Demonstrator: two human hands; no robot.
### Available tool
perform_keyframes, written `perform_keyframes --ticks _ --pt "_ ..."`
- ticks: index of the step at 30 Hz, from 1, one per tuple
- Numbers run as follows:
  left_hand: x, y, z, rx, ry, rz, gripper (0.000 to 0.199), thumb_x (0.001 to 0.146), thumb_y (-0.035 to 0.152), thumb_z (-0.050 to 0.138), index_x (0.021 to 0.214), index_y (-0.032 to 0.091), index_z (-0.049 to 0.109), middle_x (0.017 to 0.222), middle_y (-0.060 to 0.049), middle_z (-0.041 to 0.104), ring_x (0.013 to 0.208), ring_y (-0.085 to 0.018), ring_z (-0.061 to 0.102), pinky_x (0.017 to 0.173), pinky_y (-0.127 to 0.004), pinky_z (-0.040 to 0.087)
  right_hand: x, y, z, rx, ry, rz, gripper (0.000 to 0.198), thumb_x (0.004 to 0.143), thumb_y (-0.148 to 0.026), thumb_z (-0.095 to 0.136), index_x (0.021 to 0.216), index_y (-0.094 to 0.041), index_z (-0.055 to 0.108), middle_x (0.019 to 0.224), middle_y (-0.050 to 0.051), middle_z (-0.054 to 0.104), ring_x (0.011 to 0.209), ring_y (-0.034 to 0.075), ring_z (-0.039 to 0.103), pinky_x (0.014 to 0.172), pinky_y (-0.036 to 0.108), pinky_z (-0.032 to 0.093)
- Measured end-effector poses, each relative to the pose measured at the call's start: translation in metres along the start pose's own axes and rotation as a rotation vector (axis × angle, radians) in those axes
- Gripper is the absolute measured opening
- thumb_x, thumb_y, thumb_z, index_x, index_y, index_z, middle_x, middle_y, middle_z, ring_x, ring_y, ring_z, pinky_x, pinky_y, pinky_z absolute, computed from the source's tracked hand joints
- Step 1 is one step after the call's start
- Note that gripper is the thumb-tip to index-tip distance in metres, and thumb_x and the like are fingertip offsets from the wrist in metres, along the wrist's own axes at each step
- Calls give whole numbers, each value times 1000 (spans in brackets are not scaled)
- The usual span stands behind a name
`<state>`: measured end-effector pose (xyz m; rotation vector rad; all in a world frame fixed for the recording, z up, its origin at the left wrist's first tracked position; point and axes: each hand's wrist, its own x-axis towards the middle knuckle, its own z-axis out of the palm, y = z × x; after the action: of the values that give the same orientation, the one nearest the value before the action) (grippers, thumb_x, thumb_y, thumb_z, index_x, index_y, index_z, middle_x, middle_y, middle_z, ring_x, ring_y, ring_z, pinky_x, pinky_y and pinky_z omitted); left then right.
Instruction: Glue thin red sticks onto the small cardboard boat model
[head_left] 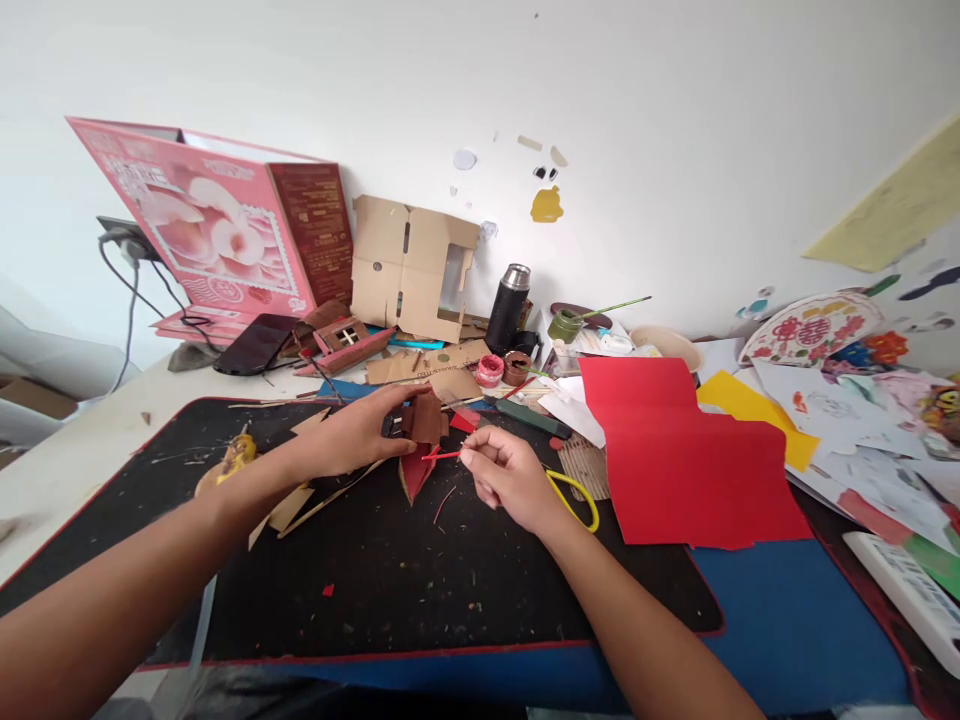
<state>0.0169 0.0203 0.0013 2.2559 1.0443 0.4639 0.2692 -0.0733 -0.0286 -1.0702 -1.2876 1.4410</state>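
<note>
My left hand [356, 435] is closed around the side of a small cardboard model boat [426, 418], thumb and fingers at its brown roof. The boat's pointed red end [415, 475] faces me. Between the fingertips of my right hand [510, 478] is a thin red stick [442, 456], pinched at one end. Its other end reaches to the boat's red part; whether they touch I cannot tell. Just right of that hand lie scissors with yellow handles [594, 517], partly hidden by the wrist. Beyond the left forearm is a yellow glue gun [238, 455], partly covered.
A black mat [360, 610] with scraps covers the desk's middle. Red paper [690, 460] lies to the right. Behind stand a black flask [508, 310], paint jars [490, 371], another model boat [349, 345], a cardboard sheet [382, 260] and a pink box [225, 230].
</note>
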Motion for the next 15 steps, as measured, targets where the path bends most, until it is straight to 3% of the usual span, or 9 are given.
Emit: perform_keyframes --ticks 6,11,15 --pt "2 -2 4 71 13 -19 81 88 47 73 161 22 47 166 -17 53 152 -36 53 125 -53 43 8 -1 8 32 33 -32 35 87 -51 77 91 -21 60 55 -13 46 37 7 40 39 21 31" --pt "-4 -8 -9 72 -42 -16 86 88 54 72 163 23 44 170 -16 48 155 -36 48 127 -54 39 15 -7 18 25 48 -56 37 86 -53 77 88 -22 59 55 -12 45 36 7 39 38 21 29" --pt "-16 -4 -23 107 102 -8 68 97 60 58 153 21 57 161 -15 59 149 -37 55 126 -54 41 20 -9 22 -9 65 -73 36 87 -53 74 88 -22 58 55 -13 45 35 7 38 37 21 28"
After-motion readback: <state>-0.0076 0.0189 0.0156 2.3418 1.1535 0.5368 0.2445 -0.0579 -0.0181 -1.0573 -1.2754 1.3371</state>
